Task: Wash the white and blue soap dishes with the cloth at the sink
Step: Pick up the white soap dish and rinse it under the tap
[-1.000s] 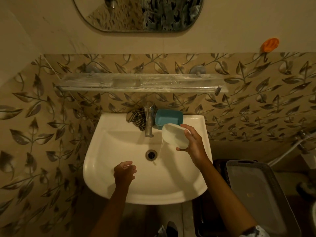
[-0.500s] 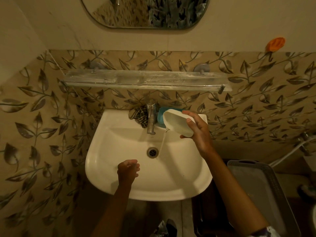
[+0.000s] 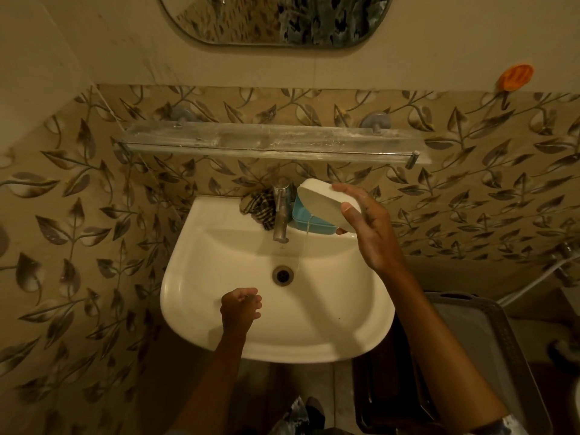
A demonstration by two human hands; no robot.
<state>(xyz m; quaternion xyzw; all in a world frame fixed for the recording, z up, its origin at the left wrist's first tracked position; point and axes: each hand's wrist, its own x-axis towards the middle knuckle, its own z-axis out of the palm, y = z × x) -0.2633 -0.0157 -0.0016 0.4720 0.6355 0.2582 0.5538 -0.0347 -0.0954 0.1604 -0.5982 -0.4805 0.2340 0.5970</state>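
My right hand grips the white soap dish, tilted above the back right of the white sink. A thin stream of water runs from the dish into the basin. The blue soap dish rests on the sink's back ledge, partly hidden behind the white one. A checked cloth lies bunched on the ledge left of the metal tap. Over the basin's front left, my left hand hangs loosely curled and holds nothing.
A glass shelf runs along the wall above the tap, with a mirror higher up. An orange hook sticks to the wall at upper right. A grey tray stands to the right of the sink. The drain sits mid-basin.
My right hand has lifted the white soap dish up and back toward the wall, still pouring water. My left hand has stayed over the front of the basin.
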